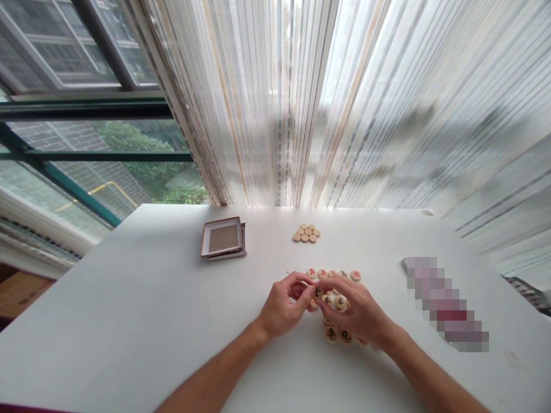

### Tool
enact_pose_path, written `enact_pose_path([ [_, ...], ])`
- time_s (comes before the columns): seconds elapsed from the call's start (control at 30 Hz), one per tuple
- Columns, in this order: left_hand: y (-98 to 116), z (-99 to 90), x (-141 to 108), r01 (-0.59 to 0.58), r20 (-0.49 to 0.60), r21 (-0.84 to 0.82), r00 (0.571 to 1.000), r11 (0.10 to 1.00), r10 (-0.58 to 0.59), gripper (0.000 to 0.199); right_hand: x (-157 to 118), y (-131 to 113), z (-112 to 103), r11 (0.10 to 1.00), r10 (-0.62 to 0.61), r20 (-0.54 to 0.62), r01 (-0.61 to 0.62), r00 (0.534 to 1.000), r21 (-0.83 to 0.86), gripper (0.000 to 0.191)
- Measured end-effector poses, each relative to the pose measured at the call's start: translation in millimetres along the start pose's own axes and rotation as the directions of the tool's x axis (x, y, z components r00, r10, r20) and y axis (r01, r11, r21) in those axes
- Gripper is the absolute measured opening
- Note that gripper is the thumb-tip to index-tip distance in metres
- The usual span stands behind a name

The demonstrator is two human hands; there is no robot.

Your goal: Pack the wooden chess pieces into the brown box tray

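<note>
Between my two hands is a round xiangqi piece (317, 293) with a black character, tilted toward me. The thumb and fingers of my left hand (287, 304) close on its left side. My right hand (356, 310) curves over from the right, its fingertips at the same piece. Beneath and between the hands lie more xiangqi pieces, among them a black-marked one (340, 302). Behind my fingers runs a row with red and black characters, ending at a red-marked piece (355, 275). Nearer me sit a black-marked piece (331, 334) and others, partly covered by my right hand.
Face-down pieces (307, 232) form a tight cluster farther back on the white table (172, 321). A shallow open box (224, 238) stands at the back left. On the right lies a long blurred-out object (447, 310). A striped curtain (275, 103) hangs behind the table.
</note>
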State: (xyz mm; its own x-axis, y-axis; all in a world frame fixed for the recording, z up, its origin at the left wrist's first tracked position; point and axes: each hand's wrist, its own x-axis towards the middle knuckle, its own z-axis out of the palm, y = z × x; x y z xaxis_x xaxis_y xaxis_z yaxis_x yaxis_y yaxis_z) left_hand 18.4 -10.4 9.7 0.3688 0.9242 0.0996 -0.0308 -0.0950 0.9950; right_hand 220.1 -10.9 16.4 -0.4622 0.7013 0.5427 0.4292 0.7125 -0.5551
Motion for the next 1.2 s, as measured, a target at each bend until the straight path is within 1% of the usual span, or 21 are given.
enact_pose_path([
  [0.17, -2.0, 0.0, 0.1, 0.005, 0.004, 0.006, 1.000, 1.000, -0.005, 0.028, 3.2, -1.7, -1.4, 1.000, -0.010, -0.012, 0.009, 1.000, -0.008, 0.036],
  [0.5, -1.1, -0.5, -1.9, -0.017, 0.057, -0.023, 0.998, 1.000, 0.019, 0.027, -0.5, 2.3, -1.7, 1.000, 0.001, -0.025, -0.001, 1.000, -0.028, 0.033],
  [0.73, 0.7, 0.2, -2.0, -0.023, 0.058, 0.003, 0.998, 1.000, 0.023, 0.029, 2.5, -1.8, -5.3, 0.999, 0.039, 0.024, -0.039, 0.999, -0.003, 0.031],
  [0.93, 1.6, 0.6, -2.1, -0.038, 0.041, 0.020, 0.998, 0.999, 0.037, 0.031, 0.4, -0.2, -4.3, 0.999, 0.049, 0.012, -0.049, 0.999, -0.018, 0.029],
  [1.03, 1.2, 0.4, -2.9, -0.057, 0.043, 0.057, 0.998, 0.997, 0.054, 0.032, -0.6, 2.2, -2.9, 0.999, 0.044, -0.001, -0.044, 0.999, -0.032, 0.026],
  [1.2, -0.9, 0.9, -3.4, -0.090, 0.061, 0.112, 0.995, 0.990, 0.084, 0.030, -0.1, 3.0, -3.2, 0.997, 0.057, -0.024, -0.058, 0.998, -0.049, 0.014],
])
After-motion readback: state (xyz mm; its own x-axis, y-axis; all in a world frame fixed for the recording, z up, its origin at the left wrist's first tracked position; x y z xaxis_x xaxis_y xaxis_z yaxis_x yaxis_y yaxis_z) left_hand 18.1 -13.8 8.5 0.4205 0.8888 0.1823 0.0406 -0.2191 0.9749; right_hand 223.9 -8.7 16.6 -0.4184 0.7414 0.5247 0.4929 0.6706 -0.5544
